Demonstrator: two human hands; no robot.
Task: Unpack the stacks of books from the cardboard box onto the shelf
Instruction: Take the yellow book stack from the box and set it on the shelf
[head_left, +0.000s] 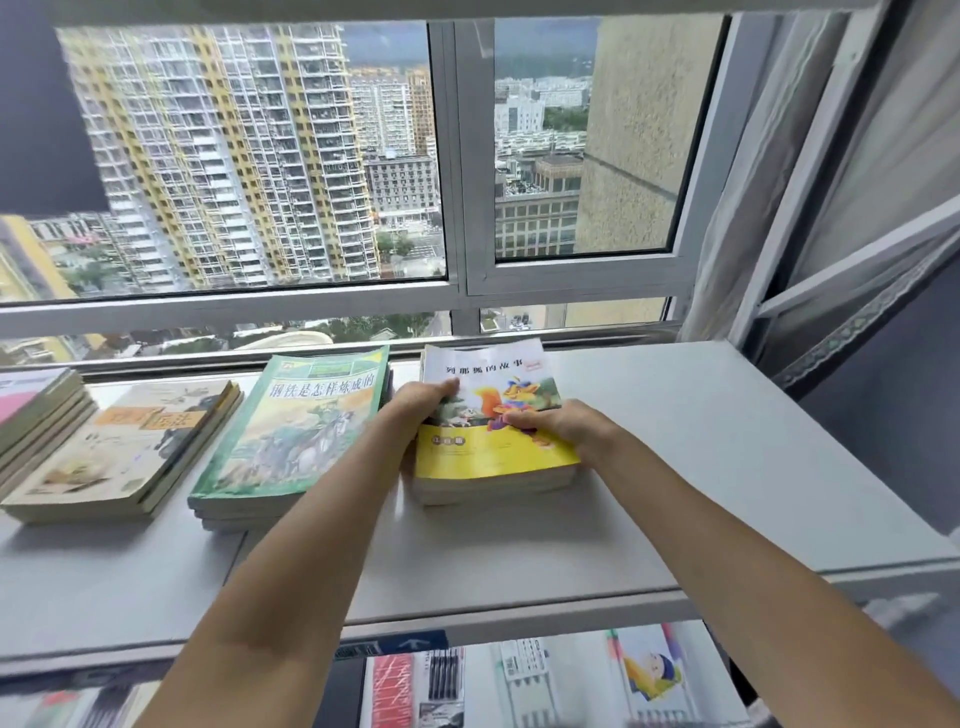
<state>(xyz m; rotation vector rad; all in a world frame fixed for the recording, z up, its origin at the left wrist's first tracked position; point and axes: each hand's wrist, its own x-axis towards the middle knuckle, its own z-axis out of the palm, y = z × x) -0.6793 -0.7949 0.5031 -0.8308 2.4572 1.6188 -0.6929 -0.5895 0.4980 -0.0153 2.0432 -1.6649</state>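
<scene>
The yellow stack (493, 447) lay flat on the white shelf (701, 467), its top cover reading 列那狐的故事 above a cartoon of animals, with a small oval label on the yellow band too blurred to read. The left hand (423, 402) gripped the stack's left edge, thumb on the cover; the right hand (558, 423) held its right side, fingers curled over the cover, so both grips were closed on it. Just left of the yellow stack sat a green stack (291, 441) titled 钢铁是怎样炼成的 over a painted horseman. Left of that lay a beige stack (124, 452) whose orange title strip was only partly legible, and farther left a pink-topped stack (31, 410) at the frame's edge. Behind the yellow stack ran a grey-framed window (457, 208) showing tower blocks; a pale curtain (753, 208) hung to its right. Below the shelf, packaged pens (444, 675) lay on a lower level.
</scene>
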